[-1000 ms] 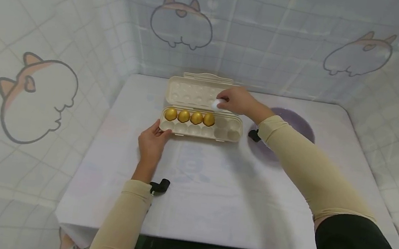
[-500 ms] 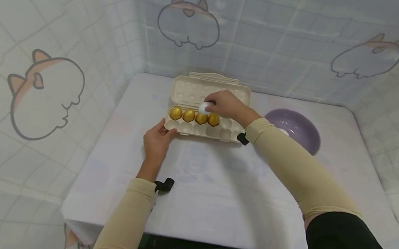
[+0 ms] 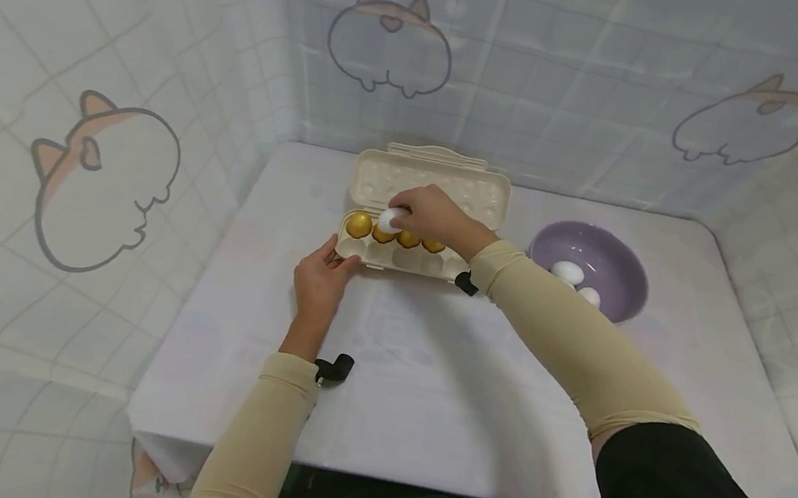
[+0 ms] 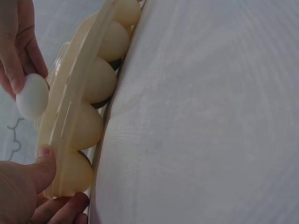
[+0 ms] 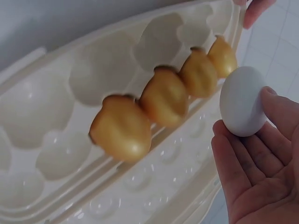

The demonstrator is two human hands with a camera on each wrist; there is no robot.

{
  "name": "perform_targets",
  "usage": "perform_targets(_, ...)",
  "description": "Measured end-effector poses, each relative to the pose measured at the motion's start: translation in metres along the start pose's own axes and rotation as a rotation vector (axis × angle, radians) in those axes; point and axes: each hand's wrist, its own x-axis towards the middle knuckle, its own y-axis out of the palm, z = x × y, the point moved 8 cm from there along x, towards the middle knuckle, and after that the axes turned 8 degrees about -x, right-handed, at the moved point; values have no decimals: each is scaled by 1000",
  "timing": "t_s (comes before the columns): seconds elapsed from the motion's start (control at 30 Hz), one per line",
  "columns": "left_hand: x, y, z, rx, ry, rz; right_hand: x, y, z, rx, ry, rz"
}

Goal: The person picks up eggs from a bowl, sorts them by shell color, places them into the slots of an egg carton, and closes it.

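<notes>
In the head view my right hand (image 3: 432, 211) pinches a white egg (image 3: 391, 220) between thumb and fingers, above the back row of the cream egg carton (image 3: 388, 259). Several gold egg-shaped pieces (image 5: 122, 128) with jagged dark edges fill part of that row; the white egg overlaps the second from the left. In the right wrist view, the egg (image 5: 243, 101) stands out past the far end of the gold row. My left hand (image 3: 321, 283) grips the carton's left end, its thumb (image 4: 44, 165) on the rim and fingers underneath. The front row's cups hold nothing.
The carton's lid (image 3: 377, 181) lies folded back behind it. To the right stands a purple bowl (image 3: 624, 266) with white eggs (image 3: 567, 272) in it, partly hidden by my right sleeve. A white cloth (image 3: 439, 406) covers the table; patterned curtains (image 3: 578, 96) surround it.
My right hand has carried the white egg leftward, from near the lid to over the gold pieces. The purple bowl and its eggs have come into fuller view. My left hand keeps its grip.
</notes>
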Motion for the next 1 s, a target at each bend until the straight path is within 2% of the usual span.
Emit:
perform_targets(0.2,0,1,0,-59,23,14,9,12,12,-3,-20,-8)
perform_targets(0.37,2,0,3,-74,37,15,18,25,28,-56,-41,-4)
perform_targets(0.53,4,0,4,-51,34,2,25,41,44,-150,-81,-24)
perform_targets(0.73,5,0,3,-7,55,-13,25,56,50,-216,-87,-49)
perform_targets(1.0,4,0,2,5,61,-13,27,66,60,-320,-138,-64)
